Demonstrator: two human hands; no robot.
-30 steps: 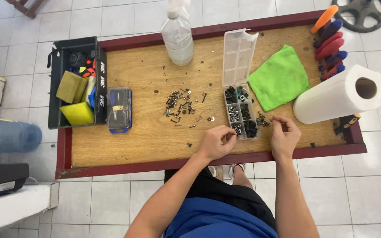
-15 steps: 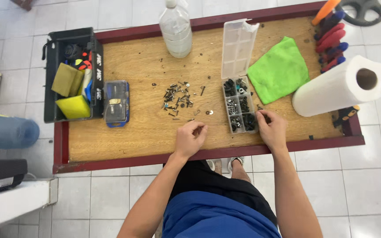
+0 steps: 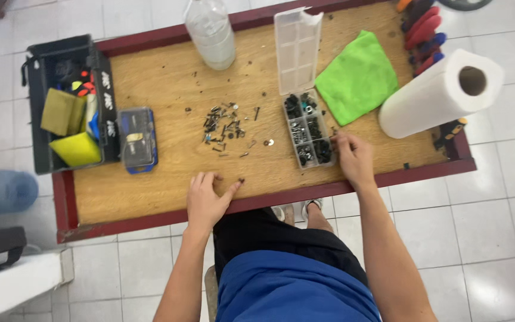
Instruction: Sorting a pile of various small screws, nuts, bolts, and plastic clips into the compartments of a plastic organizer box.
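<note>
My left hand [image 3: 207, 197] rests flat on the wooden tabletop [image 3: 162, 77] near its front edge, fingers spread, with its index fingertip touching a small dark screw [image 3: 241, 179]. My right hand [image 3: 353, 156] sits at the right side of a clear compartment organizer box [image 3: 309, 129] filled with dark screws and parts, fingertips against its edge. The box's clear lid [image 3: 297, 50] lies open behind it. A scatter of several small screws [image 3: 223, 128] lies in the middle of the table.
A black tool case [image 3: 70, 101] with yellow and olive sponges stands at the left, a blue bit case [image 3: 137, 138] beside it. A plastic bottle [image 3: 211, 33], a green cloth [image 3: 357, 77], a paper towel roll [image 3: 436, 95] and screwdrivers [image 3: 421, 30] sit at the back and right.
My left hand has slid left and back toward the front edge, away from the box, dragging or touching one screw. My right hand stays by the box.
</note>
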